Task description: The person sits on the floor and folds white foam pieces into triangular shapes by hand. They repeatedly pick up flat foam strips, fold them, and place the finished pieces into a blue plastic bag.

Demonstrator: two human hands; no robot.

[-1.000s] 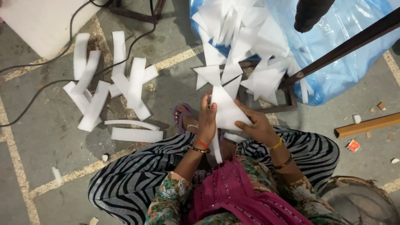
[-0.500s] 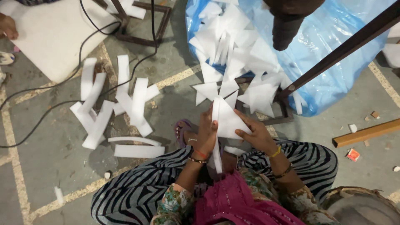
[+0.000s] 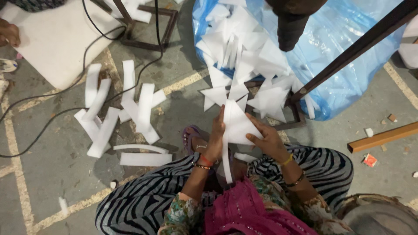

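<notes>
I sit on the floor with a white triangular foam piece (image 3: 237,124) held up in front of my knees. My left hand (image 3: 214,140) grips its left edge, where a long thin white strip (image 3: 225,161) hangs down. My right hand (image 3: 267,140) holds the triangle's lower right side, fingers spread over it. Just beyond the piece lies a heap of white foam triangles (image 3: 244,69), spilling from a blue plastic sheet (image 3: 344,56) onto the floor.
Several white foam strips (image 3: 126,113) lie scattered on the concrete floor to my left. Black cables (image 3: 87,35) cross a white board (image 3: 56,39) at the far left. A dark metal frame leg (image 3: 348,52) slants at right. A wooden stick (image 3: 383,137) lies at right.
My view has tilted slightly, shifting the scene down and right. Both hands keep hold of the triangle; the right hand has slid further onto its lower side.
</notes>
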